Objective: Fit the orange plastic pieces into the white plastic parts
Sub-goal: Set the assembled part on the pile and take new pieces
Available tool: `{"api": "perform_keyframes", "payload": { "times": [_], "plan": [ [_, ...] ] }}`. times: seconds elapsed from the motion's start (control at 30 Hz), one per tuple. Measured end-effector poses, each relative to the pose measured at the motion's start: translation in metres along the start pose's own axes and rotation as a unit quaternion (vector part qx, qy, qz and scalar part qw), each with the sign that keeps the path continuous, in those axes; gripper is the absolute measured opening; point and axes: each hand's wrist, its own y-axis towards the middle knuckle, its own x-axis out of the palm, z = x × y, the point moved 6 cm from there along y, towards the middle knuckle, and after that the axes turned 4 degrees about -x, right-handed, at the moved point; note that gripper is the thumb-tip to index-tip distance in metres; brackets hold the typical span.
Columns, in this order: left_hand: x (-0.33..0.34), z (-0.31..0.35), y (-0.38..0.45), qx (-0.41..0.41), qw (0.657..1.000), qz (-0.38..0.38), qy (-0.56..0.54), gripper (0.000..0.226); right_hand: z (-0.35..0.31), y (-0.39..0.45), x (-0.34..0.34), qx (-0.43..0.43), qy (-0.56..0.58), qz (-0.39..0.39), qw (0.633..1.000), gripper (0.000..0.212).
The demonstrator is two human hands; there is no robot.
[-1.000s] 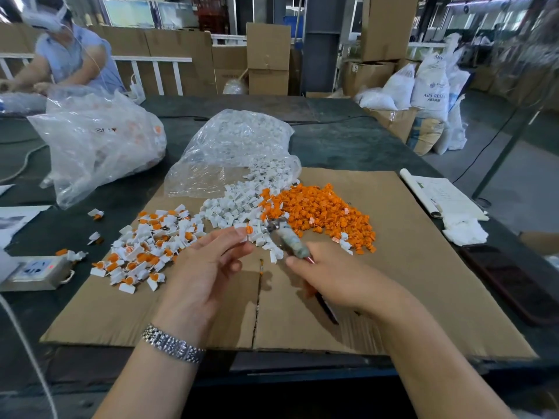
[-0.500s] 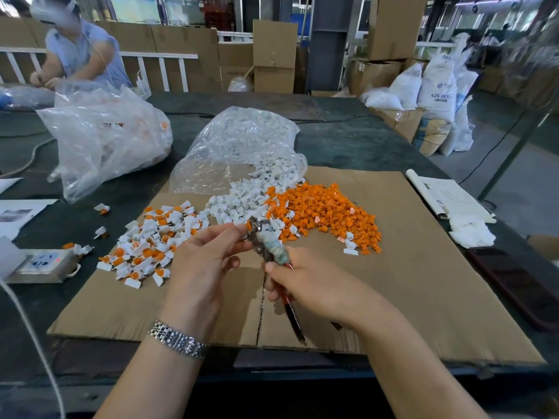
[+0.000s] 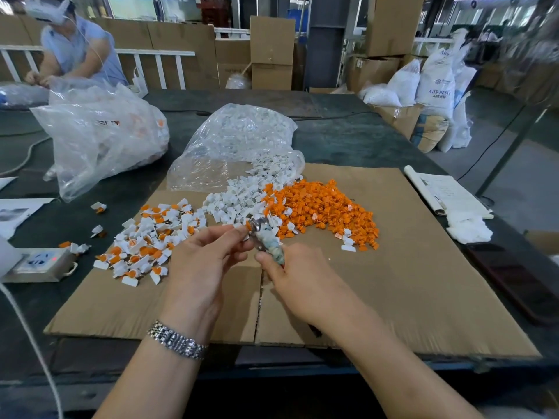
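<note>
At centre frame, above the cardboard sheet (image 3: 423, 282) on the dark surface (image 3: 348, 137), the left hand (image 3: 202, 267) pinches a small white part with an orange piece (image 3: 245, 228) at its fingertips. Touching it, the right hand (image 3: 302, 282) grips pliers (image 3: 266, 237) whose tip meets that part. Just beyond lie the orange pieces (image 3: 326, 207), with the white parts (image 3: 239, 198) spilling from a clear bag (image 3: 236, 140). Fitted parts (image 3: 151, 237) lie heaped at left centre. A second bag (image 3: 99, 137) sits upper left.
</note>
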Motion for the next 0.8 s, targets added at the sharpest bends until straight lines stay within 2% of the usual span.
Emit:
{"api": "perform_keyframes", "payload": {
  "times": [0.13, 0.2, 0.27, 0.33, 0.4, 0.47, 0.53, 0.6, 0.63, 0.7, 0.8],
  "plan": [
    [-0.012, 0.000, 0.010, 0.006, 0.999, 0.014, 0.043, 0.015, 0.017, 0.005, -0.002, -0.010, -0.095, -0.054, 0.994, 0.045],
    [-0.028, 0.006, 0.019, 0.053, 0.985, 0.062, 0.150, 0.007, 0.033, 0.006, -0.008, -0.015, -0.176, -0.060, 0.982, 0.048],
    [-0.042, 0.015, 0.029, 0.101, 0.949, 0.117, 0.277, 0.006, 0.050, 0.007, -0.015, -0.015, -0.251, -0.067, 0.965, 0.046],
    [-0.055, 0.022, 0.040, 0.135, 0.902, 0.173, 0.372, 0.006, 0.066, 0.007, -0.020, -0.014, -0.308, -0.077, 0.948, 0.055],
    [-0.061, 0.030, 0.048, 0.169, 0.852, 0.221, 0.443, 0.013, 0.077, 0.008, -0.027, -0.008, -0.318, -0.075, 0.945, 0.066],
    [-0.061, 0.036, 0.051, 0.210, 0.817, 0.239, 0.481, 0.021, 0.078, 0.014, -0.033, -0.010, -0.279, -0.057, 0.959, 0.061],
    [-0.045, 0.036, 0.050, 0.255, 0.806, 0.201, 0.494, 0.022, 0.072, 0.028, -0.037, -0.034, -0.238, -0.013, 0.971, 0.044],
    [-0.016, 0.025, 0.048, 0.276, 0.815, 0.092, 0.501, 0.016, 0.064, 0.047, -0.037, -0.064, -0.225, 0.034, 0.972, 0.023],
    [0.000, 0.015, 0.046, 0.273, 0.813, 0.027, 0.513, 0.018, 0.062, 0.056, -0.035, -0.072, -0.227, 0.048, 0.970, 0.019],
    [0.026, -0.005, 0.041, 0.276, 0.780, -0.076, 0.557, 0.019, 0.060, 0.072, -0.026, -0.079, -0.232, 0.057, 0.968, 0.021],
    [0.049, -0.027, 0.038, 0.296, 0.704, -0.152, 0.628, 0.030, 0.065, 0.087, -0.015, -0.072, -0.226, 0.057, 0.970, 0.021]
  ]
}}
